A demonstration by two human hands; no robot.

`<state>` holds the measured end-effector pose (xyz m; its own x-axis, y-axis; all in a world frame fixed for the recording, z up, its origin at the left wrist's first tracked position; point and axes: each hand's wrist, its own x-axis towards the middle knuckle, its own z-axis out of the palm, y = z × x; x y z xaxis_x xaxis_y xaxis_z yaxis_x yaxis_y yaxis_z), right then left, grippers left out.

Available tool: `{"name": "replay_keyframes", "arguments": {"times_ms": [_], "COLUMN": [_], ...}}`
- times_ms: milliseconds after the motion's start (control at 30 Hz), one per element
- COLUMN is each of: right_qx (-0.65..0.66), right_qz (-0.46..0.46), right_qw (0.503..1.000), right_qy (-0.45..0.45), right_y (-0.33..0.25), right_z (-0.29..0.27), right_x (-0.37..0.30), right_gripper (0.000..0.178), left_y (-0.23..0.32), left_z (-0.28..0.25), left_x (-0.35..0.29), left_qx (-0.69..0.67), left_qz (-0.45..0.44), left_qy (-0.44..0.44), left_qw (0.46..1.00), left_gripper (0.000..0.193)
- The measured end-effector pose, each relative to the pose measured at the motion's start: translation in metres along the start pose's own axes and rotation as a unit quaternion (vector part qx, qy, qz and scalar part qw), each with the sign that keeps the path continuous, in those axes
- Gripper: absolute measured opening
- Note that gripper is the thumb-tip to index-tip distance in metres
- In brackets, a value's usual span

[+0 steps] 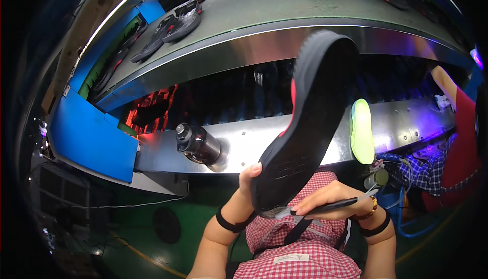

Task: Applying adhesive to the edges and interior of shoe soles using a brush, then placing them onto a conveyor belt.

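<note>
A long black shoe sole [315,111] with a red strip on its side stands tilted up in front of me. My left hand [247,180] grips its lower edge, thumb on the near face and the other fingers hidden behind. In my right hand [330,200] is a slim brush [335,207] with a dark handle, its pale tip against the sole's bottom end. A yellow-green sole [362,136] lies on the metal ledge [259,141], to the right of the black one.
A dark bottle [201,145] stands on the ledge at left. Beyond the ledge runs a green conveyor belt [244,9] bearing several black shoes [180,23]. Blue housing [96,131] closes the left side. A person in red [460,147] works at right, near a small green tin [377,178].
</note>
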<state>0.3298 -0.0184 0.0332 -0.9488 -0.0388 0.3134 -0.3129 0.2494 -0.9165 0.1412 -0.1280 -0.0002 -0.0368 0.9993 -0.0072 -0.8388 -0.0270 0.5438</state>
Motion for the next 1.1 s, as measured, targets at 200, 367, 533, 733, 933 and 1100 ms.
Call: {"name": "replay_keyframes", "arguments": {"times_ms": [200,367,533,733,933,1100], "right_qx": [0.007,0.010,-0.041,-0.143,-0.246,-0.243], "right_qz": [-0.009,0.023,0.017,0.049,0.072,0.061], "right_qw": [1.000,0.995,0.998,0.981,0.957,0.964], "right_qy": [-0.011,-0.095,-0.054,-0.119,-0.133,-0.086], "right_y": [-0.002,-0.012,-0.011,-0.031,-0.024,-0.033], "right_z": [0.001,-0.010,-0.017,-0.022,-0.019,-0.028], "right_x": [-0.005,-0.014,-0.013,-0.022,-0.038,-0.037], "right_gripper": [0.021,0.025,0.022,0.022,0.027,0.028], "left_y": [0.004,0.006,0.005,0.005,0.004,0.002], "left_z": [0.007,0.001,0.011,0.015,0.021,0.022], "left_x": [-0.007,-0.003,0.000,-0.008,-0.013,-0.023], "left_qx": [0.005,0.031,0.013,0.112,0.177,0.169], "left_qz": [-0.106,-0.137,-0.217,-0.261,-0.284,-0.288], "left_qy": [0.036,0.029,0.075,0.029,0.021,0.072], "left_qw": [0.994,0.990,0.973,0.958,0.942,0.940], "left_gripper": [0.063,0.055,0.054,0.055,0.056,0.058]}}
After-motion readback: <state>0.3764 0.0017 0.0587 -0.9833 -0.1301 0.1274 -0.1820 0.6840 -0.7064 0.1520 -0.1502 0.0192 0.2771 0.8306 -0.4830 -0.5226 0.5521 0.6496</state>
